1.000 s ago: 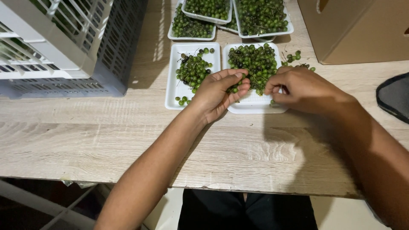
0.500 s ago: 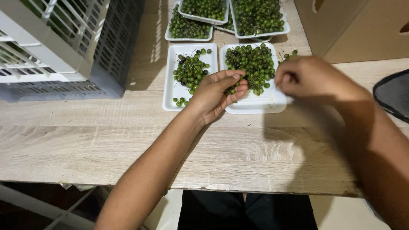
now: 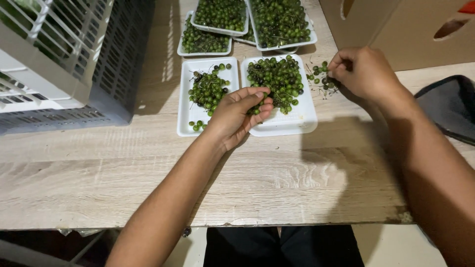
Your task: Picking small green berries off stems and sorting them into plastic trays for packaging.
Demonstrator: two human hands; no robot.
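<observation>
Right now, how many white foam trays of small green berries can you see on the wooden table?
5: two near the hands, left front tray and right front tray; three behind, back-left, back-middle and back-right. More may be hidden beneath these.

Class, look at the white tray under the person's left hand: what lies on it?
The white tray holds a heap of small green berries on stems. The left hand covers its near left corner, so anything under the fingers is hidden.

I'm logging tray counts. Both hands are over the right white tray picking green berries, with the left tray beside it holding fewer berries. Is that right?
Not quite. In the head view only the left hand is over the right white tray. The right hand is off it, at loose green berries on the wooden table. The left tray does hold fewer berries.
</observation>
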